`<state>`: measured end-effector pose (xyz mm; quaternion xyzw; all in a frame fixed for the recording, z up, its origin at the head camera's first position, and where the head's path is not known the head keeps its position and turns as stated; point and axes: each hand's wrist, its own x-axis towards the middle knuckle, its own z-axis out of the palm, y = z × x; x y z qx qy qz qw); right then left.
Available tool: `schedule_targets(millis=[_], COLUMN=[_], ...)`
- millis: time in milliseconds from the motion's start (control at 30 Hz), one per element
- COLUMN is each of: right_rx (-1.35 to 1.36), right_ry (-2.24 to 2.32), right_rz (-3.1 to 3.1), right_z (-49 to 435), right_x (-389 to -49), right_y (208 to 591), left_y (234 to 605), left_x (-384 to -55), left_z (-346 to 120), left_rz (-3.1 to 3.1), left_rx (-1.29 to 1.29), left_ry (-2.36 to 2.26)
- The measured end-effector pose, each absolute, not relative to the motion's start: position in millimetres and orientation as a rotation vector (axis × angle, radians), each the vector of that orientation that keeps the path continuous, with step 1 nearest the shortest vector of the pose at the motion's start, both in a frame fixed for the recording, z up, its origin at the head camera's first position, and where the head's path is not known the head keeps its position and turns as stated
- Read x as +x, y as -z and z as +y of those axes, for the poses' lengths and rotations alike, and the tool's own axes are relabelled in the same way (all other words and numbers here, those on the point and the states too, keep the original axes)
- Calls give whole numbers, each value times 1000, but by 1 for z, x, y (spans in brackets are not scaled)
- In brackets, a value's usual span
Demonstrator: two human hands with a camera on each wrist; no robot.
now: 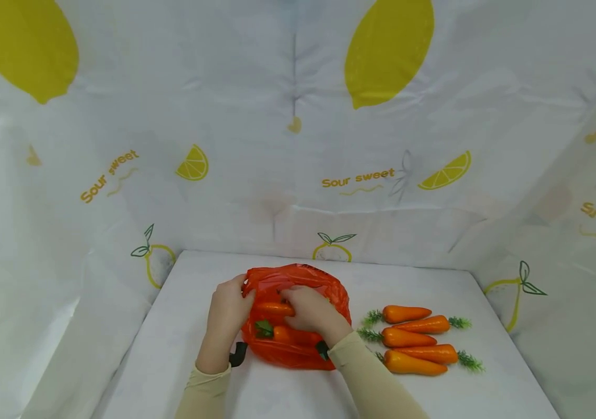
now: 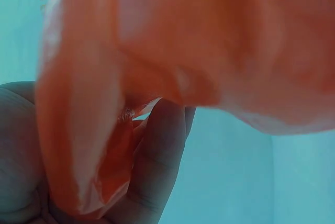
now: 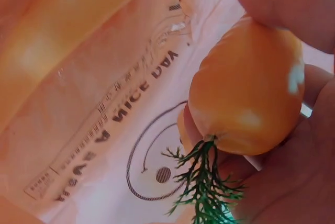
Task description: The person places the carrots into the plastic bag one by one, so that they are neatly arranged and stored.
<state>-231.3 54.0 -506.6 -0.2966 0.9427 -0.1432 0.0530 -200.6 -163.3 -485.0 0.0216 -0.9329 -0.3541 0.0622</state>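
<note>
A red plastic bag [image 1: 298,358] lies with its mouth open on the white table. At its left side my left hand [image 1: 226,308] grips the bag's edge; in the left wrist view the plastic film [image 2: 84,130] passes between thumb and fingers [image 2: 157,166]. My right hand [image 1: 310,311] reaches inside the bag. There it holds an orange carrot [image 3: 246,88] with green fronds [image 3: 207,182], thumb on one side and fingers on the other. Another smooth orange thing [image 3: 68,30] lies in the bag, its kind unclear. A dark green leaf [image 1: 264,329] shows near the left hand.
Right of the bag, several toy carrots [image 1: 410,337] lie in a stack of rows with their green tops pointing alternately left and right. A white lemon-print cloth [image 1: 277,174] hangs behind the table and along both sides.
</note>
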Motion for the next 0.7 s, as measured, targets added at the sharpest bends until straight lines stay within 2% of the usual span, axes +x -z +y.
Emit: schedule_targets(millis=[700], right_rx=[-684], right_ry=[404], right_rz=[2761], right_z=[48], right_x=[-236], right_y=[533], left_y=[487], left_x=[-203], left_z=[-164], left_rz=[-2805], left_rx=[64], left_ry=[1022])
